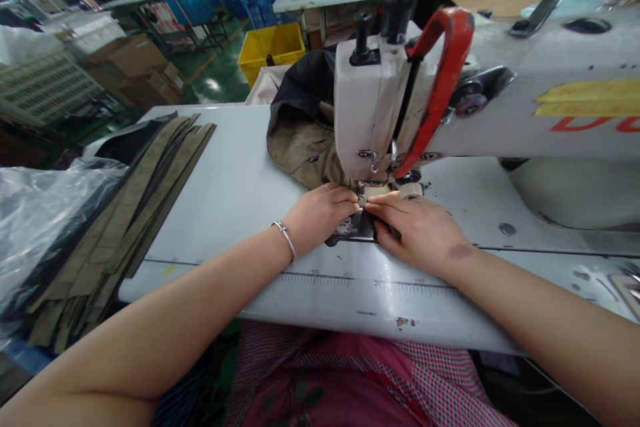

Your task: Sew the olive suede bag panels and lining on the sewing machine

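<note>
At the needle of a white sewing machine [363,113], my two hands meet with their fingertips almost touching. My left hand [317,217], with a bracelet at the wrist, has its fingers pressed together at the near edge of a brown and black fabric piece [305,140]. That piece bulges up behind and left of the machine head. Beside the presser foot, the fingers of my right hand [417,230] are closed together next to a small pale part; what they pinch is hidden. A metal needle plate [355,230] shows below the fingertips.
Long brown fabric strips [150,193] lie stacked on the left of the white table [235,167]. Clear plastic [50,213] is beside them. A red lever [440,80] juts from the machine. A yellow crate [273,47] stands behind. A printed ruler runs along the front.
</note>
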Tool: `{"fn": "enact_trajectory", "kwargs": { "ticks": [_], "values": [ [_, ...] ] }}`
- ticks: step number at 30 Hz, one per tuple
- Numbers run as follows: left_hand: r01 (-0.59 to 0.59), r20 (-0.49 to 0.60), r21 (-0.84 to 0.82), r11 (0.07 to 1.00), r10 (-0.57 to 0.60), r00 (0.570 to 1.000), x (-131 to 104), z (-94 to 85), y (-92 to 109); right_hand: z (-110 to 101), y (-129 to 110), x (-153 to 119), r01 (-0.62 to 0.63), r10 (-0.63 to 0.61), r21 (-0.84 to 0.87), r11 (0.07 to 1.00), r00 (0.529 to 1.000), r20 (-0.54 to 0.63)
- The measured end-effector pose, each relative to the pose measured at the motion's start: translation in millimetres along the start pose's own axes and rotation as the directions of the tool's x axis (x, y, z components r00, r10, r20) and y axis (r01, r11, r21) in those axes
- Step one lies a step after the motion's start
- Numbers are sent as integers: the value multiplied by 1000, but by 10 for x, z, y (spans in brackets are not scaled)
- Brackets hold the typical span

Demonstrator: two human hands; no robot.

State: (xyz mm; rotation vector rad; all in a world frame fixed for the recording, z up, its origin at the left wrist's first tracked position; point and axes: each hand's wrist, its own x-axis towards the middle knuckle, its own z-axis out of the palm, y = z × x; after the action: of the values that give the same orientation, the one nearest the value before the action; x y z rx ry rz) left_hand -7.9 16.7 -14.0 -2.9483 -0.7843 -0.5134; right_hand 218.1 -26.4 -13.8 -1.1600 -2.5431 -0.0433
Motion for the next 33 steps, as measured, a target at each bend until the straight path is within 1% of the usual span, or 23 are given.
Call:
{"fn": "enact_trajectory", "kwargs": {
  "ticks": [9, 14, 18, 20, 21, 22, 23, 25, 26, 28, 29, 30, 31, 33],
  "values": [
    [52, 0, 25, 998, -52, 999, 89, 11, -40, 69, 35, 52, -64, 67, -56, 996, 997, 43],
    [70, -4, 5, 998, -70, 998, 106, 30, -41, 76, 35, 61, -91, 93, -55, 994, 995, 29],
    [79, -15, -47, 996, -80, 997, 82, 39, -38, 117, 52, 63, -89, 89, -18, 996, 996, 9],
    [101, -25, -115, 988, -105, 994, 56, 11, -98, 137, 57, 61, -90, 90, -5, 996, 996, -4],
    [137, -43, -138, 981, -144, 989, 44, -12, -152, 142, 55, 58, -90, 90, -5, 996, 996, -12],
    [196, -64, -134, 971, -205, 977, 37, -40, -220, 142, 50, 55, -89, 89, -10, 996, 996, -21],
    [278, -65, -87, 957, -284, 957, 34, -69, -298, 137, 43, 52, -89, 88, -21, 996, 996, -31],
    [447, -19, 102, 889, -448, 894, 40, -117, -450, 120, 25, 43, -89, 86, -50, 995, 995, -52],
    [494, 21, 203, 845, -509, 861, 44, -132, -503, 111, 19, 39, -90, 86, -62, 994, 994, -62],
    [518, 104, 335, 787, -577, 810, 31, -149, -518, 102, 20, 30, -90, 84, -70, 993, 994, -76],
    [517, 130, 364, 775, -592, 795, 8, -159, -467, 103, 28, 26, -89, 84, -64, 994, 993, -80],
    [517, 150, 383, 766, -603, 783, -31, -180, -376, 108, 38, 21, -89, 84, -53, 995, 993, -84],
    [512, 177, 408, 755, -616, 768, -83, -214, -248, 116, 48, 16, -86, 83, -38, 996, 993, -88],
    [487, 249, 450, 749, -628, 737, -218, -340, 83, 129, 47, 3, -60, 61, 13, 998, 993, -98]
  ]
}}
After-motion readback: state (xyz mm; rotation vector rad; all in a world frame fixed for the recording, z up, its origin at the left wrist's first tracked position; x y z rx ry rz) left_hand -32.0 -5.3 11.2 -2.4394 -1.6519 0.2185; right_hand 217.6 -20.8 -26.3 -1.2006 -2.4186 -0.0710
